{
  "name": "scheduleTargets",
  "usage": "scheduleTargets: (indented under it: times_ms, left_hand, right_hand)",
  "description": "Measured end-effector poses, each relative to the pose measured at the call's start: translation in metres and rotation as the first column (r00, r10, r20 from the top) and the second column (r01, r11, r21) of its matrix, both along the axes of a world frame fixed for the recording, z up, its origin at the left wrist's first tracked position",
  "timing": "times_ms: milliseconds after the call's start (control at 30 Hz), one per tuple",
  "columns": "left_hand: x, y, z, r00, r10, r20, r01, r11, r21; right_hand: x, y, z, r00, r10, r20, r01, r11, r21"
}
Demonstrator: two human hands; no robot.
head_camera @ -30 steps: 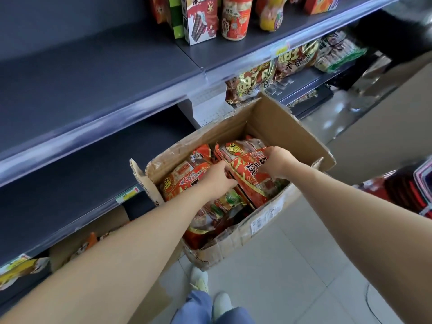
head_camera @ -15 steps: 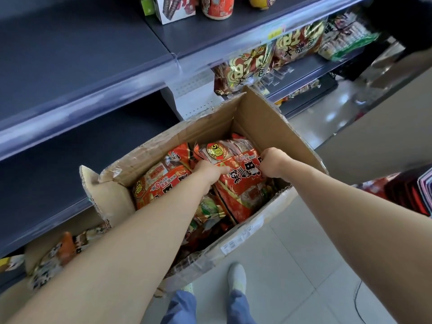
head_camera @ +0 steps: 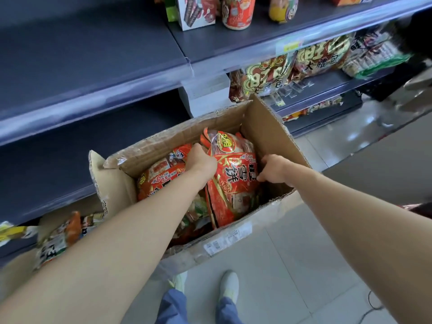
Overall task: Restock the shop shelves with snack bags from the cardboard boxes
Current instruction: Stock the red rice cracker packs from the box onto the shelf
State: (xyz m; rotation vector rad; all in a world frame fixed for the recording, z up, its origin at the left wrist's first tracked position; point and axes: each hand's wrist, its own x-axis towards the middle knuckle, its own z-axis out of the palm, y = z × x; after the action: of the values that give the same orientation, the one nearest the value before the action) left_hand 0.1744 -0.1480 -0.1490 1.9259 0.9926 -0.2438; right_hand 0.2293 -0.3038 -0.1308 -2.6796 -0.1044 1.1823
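Two hands are down in the cardboard box (head_camera: 268,129). The left hand (head_camera: 201,160) curls its fingers over the left edge of a red snack bag (head_camera: 231,185), and the right hand (head_camera: 273,170) pinches the bag's right edge, so both grip the same bag. That bag stands on end at the box's three o'clock side, top toward twelve, and is not yet lifted clear of the walls.

At nine o'clock of it, more orange-red bags (head_camera: 161,181) lie packed in the box, with others showing underneath, so I judge the box to be well filled.

At eight o'clock a second box (head_camera: 14,274) holds paler bags (head_camera: 58,239); how many I cannot tell.

Beyond, from nine to eleven o'clock, the dark shelf boards (head_camera: 81,57) carry no bags where they show. At one o'clock a lower shelf already holds gold-printed bags (head_camera: 268,76), and the top board bears a red canister (head_camera: 236,12) among other goods.

Restocking looks to be at an early stage: this bag is in hand and nearly all the stock is unplaced.
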Motion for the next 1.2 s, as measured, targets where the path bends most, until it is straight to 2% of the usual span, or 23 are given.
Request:
scheduleTargets:
  times_ms: [100, 200, 267, 367, 433, 567, 700, 867, 933, 1033, 1100, 1200]
  left_hand:
    - [-0.003, 0.012, 0.022, 0.996, 0.057, 0.074, -0.056, 0.998, -0.022]
    - [-0.009, 0.023, 0.047, 0.981, 0.137, 0.141, -0.123, 0.987, -0.099]
    - [-0.015, 0.027, 0.064, 0.963, 0.188, 0.194, -0.154, 0.972, -0.176]
    - [-0.029, 0.030, 0.089, 0.927, 0.253, 0.276, -0.178, 0.947, -0.268]
    - [-0.038, 0.033, 0.104, 0.912, 0.274, 0.305, -0.180, 0.936, -0.301]
    - [-0.056, 0.043, 0.130, 0.890, 0.290, 0.351, -0.171, 0.927, -0.333]
    - [-0.072, 0.062, 0.154, 0.864, 0.292, 0.410, -0.146, 0.925, -0.352]
    - [-0.100, 0.098, 0.185, 0.797, 0.329, 0.506, -0.128, 0.911, -0.392]
    - [-0.114, 0.116, 0.196, 0.750, 0.358, 0.556, -0.134, 0.905, -0.403]
    - [-0.137, 0.146, 0.212, 0.658, 0.440, 0.611, -0.170, 0.877, -0.449]
    - [-0.154, 0.169, 0.219, 0.618, 0.494, 0.612, -0.195, 0.850, -0.489]
    - [-0.185, 0.206, 0.221, 0.588, 0.548, 0.595, -0.217, 0.815, -0.537]
  right_hand:
    - [-0.001, 0.004, 0.011, 0.998, -0.058, -0.013, 0.059, 0.997, 0.052]
    - [-0.004, 0.009, 0.020, 0.962, -0.249, -0.108, 0.265, 0.949, 0.172]
    - [-0.007, 0.014, 0.024, 0.876, -0.388, -0.286, 0.457, 0.856, 0.241]
    - [-0.010, 0.024, 0.032, 0.668, -0.457, -0.587, 0.680, 0.695, 0.232]
    - [-0.016, 0.029, 0.040, 0.575, -0.432, -0.695, 0.733, 0.650, 0.202]
    - [-0.030, 0.040, 0.063, 0.471, -0.384, -0.794, 0.767, 0.623, 0.154]
    - [-0.047, 0.064, 0.093, 0.451, -0.321, -0.832, 0.802, 0.556, 0.220]
    - [-0.070, 0.115, 0.116, 0.538, -0.298, -0.789, 0.797, 0.484, 0.361]
    - [-0.084, 0.141, 0.121, 0.534, -0.312, -0.786, 0.816, 0.433, 0.382]
    - [-0.109, 0.178, 0.125, 0.429, -0.289, -0.856, 0.876, 0.366, 0.315]
    - [-0.127, 0.198, 0.136, 0.410, -0.234, -0.882, 0.883, 0.343, 0.320]
    - [-0.150, 0.227, 0.153, 0.493, -0.203, -0.846, 0.856, 0.289, 0.430]
